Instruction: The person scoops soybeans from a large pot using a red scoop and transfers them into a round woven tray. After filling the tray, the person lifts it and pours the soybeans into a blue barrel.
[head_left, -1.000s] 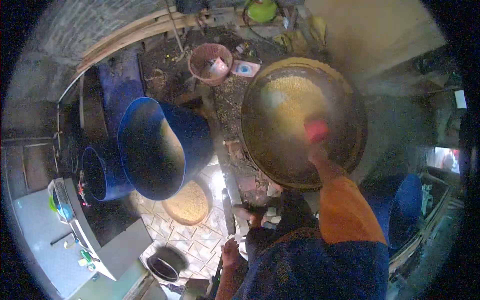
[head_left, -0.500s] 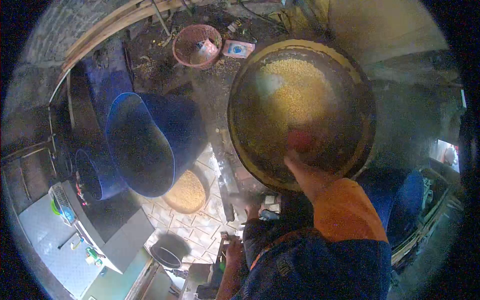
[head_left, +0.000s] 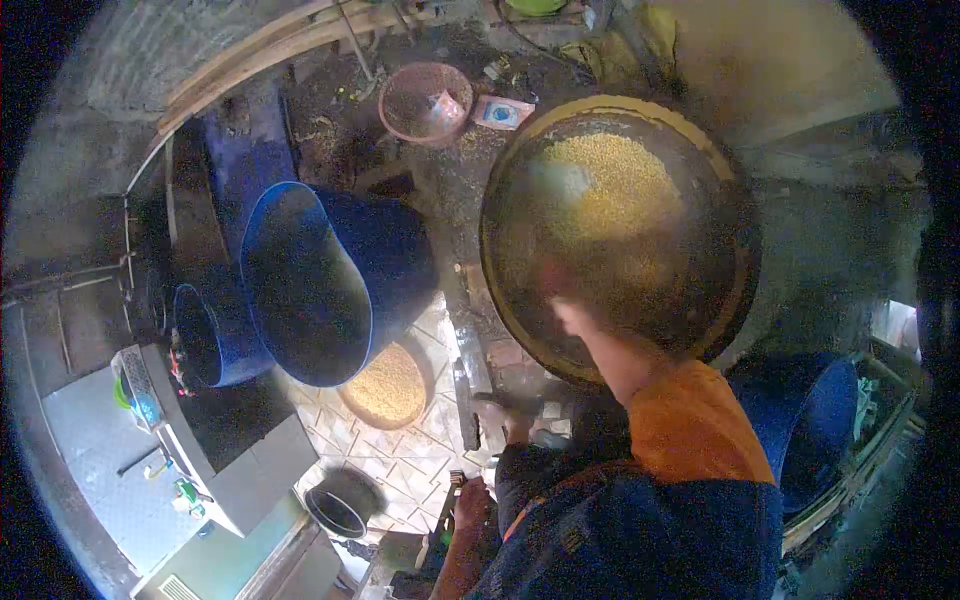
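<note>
A wide, dark round pan (head_left: pixel 738 270) with a yellowish, worn rim lies in front of me. Yellow grains (head_left: pixel 622 180) are heaped at its far side, partly under a hazy white patch. Over the near part of the pan, my right hand (head_left: pixel 572 318) is closed on a red object (head_left: pixel 552 275), which is smeared by motion; its kind cannot be made out. Low in the view, beside my dark clothing, my left hand (head_left: pixel 473 500) has its fingers drawn together. A small brown striped thing (head_left: pixel 457 479) shows right at its fingertips.
Blue barrels (head_left: pixel 398 265) stand open-topped to the left; another blue barrel (head_left: pixel 815 430) is at right. On the tiles are a round container of yellow grains (head_left: pixel 387 385) and a dark tub (head_left: pixel 337 510). A pink basket (head_left: pixel 400 125) and packet (head_left: pixel 502 113) lie beyond. My foot (head_left: pixel 505 418) is near the ledge.
The view has shifted slightly, so most things sit farther right. Against the pan, my right hand and the red object have moved left. My left hand stays low beside my body.
</note>
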